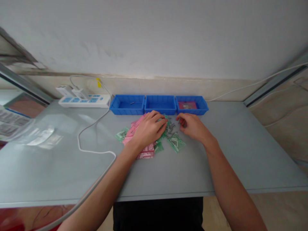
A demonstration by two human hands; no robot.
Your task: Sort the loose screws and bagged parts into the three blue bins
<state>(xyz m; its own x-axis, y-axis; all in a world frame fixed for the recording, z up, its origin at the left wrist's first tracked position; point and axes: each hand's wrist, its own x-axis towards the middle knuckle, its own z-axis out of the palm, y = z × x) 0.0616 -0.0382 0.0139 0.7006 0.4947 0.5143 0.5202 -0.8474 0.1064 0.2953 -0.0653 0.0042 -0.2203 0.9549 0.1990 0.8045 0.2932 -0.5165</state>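
Observation:
My left hand (152, 126) lies over a heap of small plastic bags, its fingers apart and bent a little. Pink bags (145, 154) show under its palm and wrist. Green bags (176, 143) stick out around the heap. Slim metal pieces (171, 128), like screws or pins, lie loose on the green bags between my two hands. Just right of them is my right hand (191, 125), its fingers curled in a pinch; what they hold, if anything, is too small to make out.
Three blue bins stand in a row behind the heap: the left bin (127, 111) holds a small metal piece, the right bin (202, 111) a pink bag (187, 105). A power strip (101, 102), a white cable (92, 150) and clear plastic (38, 134) occupy the left of the table (240, 144).

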